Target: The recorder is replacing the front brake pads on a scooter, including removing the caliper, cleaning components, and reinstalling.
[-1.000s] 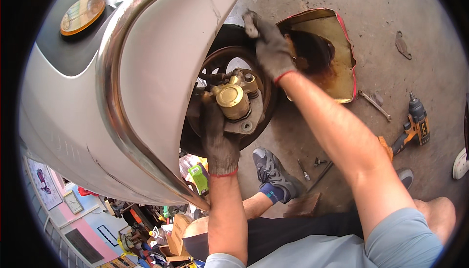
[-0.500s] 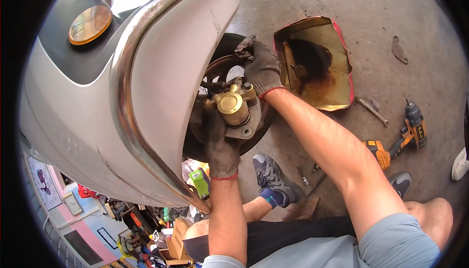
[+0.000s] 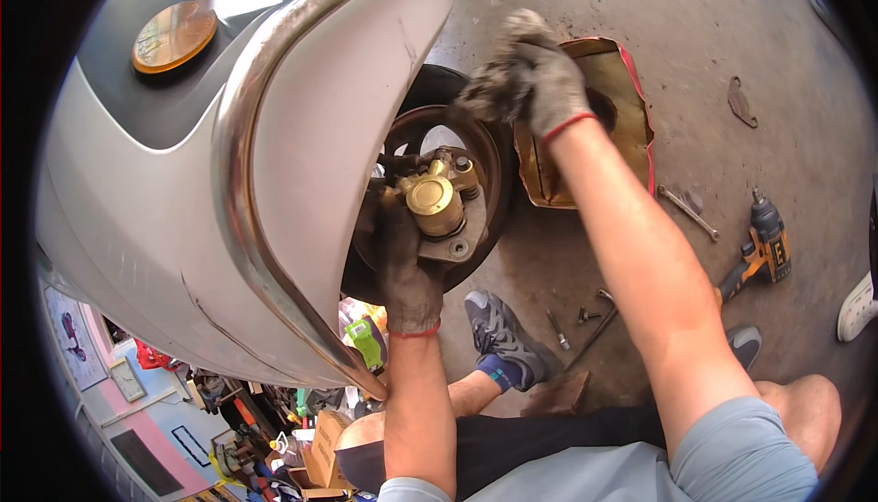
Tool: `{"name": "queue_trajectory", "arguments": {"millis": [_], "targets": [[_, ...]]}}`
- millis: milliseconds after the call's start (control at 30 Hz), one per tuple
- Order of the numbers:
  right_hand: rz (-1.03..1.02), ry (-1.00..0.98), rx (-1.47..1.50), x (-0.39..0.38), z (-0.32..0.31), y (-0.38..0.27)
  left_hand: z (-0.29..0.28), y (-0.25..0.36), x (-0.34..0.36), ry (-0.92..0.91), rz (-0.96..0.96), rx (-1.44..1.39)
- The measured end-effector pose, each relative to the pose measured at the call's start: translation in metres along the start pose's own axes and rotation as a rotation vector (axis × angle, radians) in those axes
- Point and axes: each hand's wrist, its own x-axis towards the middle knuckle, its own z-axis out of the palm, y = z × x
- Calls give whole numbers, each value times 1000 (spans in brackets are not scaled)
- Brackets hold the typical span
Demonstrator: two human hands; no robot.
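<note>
A brass-coloured brake caliper [image 3: 435, 207] with a round piston face and a grey metal bracket [image 3: 446, 248] is in front of the wheel [image 3: 487, 150], under the white fender [image 3: 320, 127]. My left hand [image 3: 407, 269], in a dirty knit glove with a red cuff, grips the caliper's left side; its fingertips are partly hidden. Up and to the right, my gloved right hand [image 3: 553, 90] is closed on a dark, grimy rag [image 3: 489, 90], slightly blurred. It is apart from the caliper and above the edge of an oil-stained tray [image 3: 631, 145] with red sides.
On the concrete floor to the right lie a wrench [image 3: 688, 213], an orange and black impact driver [image 3: 770, 241] and a flat metal plate [image 3: 741, 102]. Bolts [image 3: 587, 315], a socket tool [image 3: 559, 330] and a wooden block [image 3: 558, 394] are near my shoe [image 3: 505, 333]. Cluttered shelves stand lower left.
My right hand has moved away from the caliper, up and to the right, taking the rag with it. My left hand stays on the caliper.
</note>
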Motion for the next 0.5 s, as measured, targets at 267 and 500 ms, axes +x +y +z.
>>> {"name": "queue_trajectory", "arguments": {"millis": [267, 500], "targets": [[262, -121, 396, 15, -37, 27, -9, -7, 4, -8, 60, 64], [-560, 35, -1317, -54, -28, 89, -10, 0, -1, -13, 8, 94]]}}
